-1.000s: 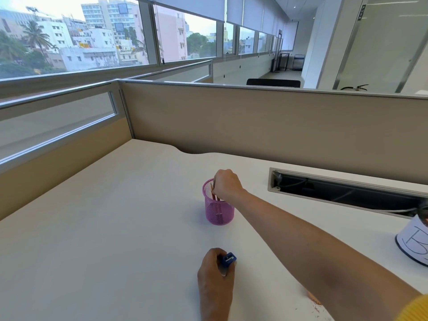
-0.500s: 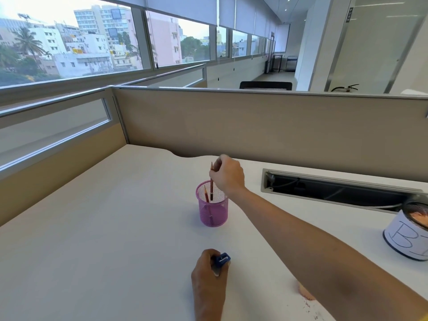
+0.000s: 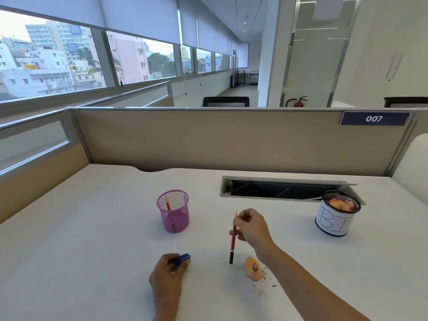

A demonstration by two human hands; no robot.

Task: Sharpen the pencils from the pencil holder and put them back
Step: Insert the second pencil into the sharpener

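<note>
A red pencil (image 3: 233, 239) is pinched near its tip by the curled fingers of the right hand (image 3: 251, 228), above the surface (image 3: 92, 251), right of the pink holder (image 3: 173, 212). A blue sharpener (image 3: 183, 259) is gripped by the left hand (image 3: 168, 272).

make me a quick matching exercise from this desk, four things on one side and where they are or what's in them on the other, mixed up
Things:
1. sharpener
2. red pencil
3. pink holder
4. white tin

Place or state:
a. has shavings inside
b. pinched in the right hand, above the desk
c. held in the left hand
d. has a second pencil leaning inside

Pairs: 1-c, 2-b, 3-d, 4-a
</note>
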